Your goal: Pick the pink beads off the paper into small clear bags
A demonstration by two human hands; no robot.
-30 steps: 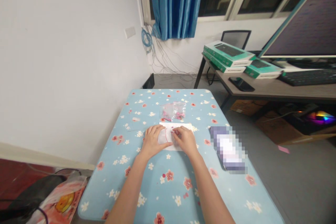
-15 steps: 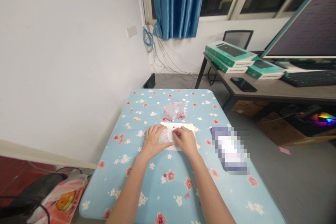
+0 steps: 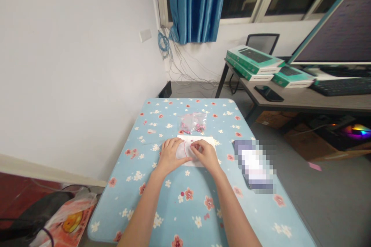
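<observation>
My two hands rest together on a white paper sheet (image 3: pixel 207 139) in the middle of a blue flowered table (image 3: pixel 185 200). My left hand (image 3: pixel 169 156) has its fingers curled, pinching a thin red thread (image 3: pixel 184 148) that loops across the paper. My right hand (image 3: pixel 205 153) is pinched at the thread's other end on something small and pink, apparently a bead. A clear plastic bag of pink beads (image 3: pixel 193 123) lies just beyond the paper.
A blurred-out flat object (image 3: pixel 254 164) lies on the table to the right of my hands. A desk (image 3: pixel 304 98) at the right carries green boxes, a phone, a keyboard and a monitor. A white wall runs along the left; bags lie on the floor at lower left.
My hands have stayed on the paper; the right fingers have shifted slightly on the thread. The view has drifted a little.
</observation>
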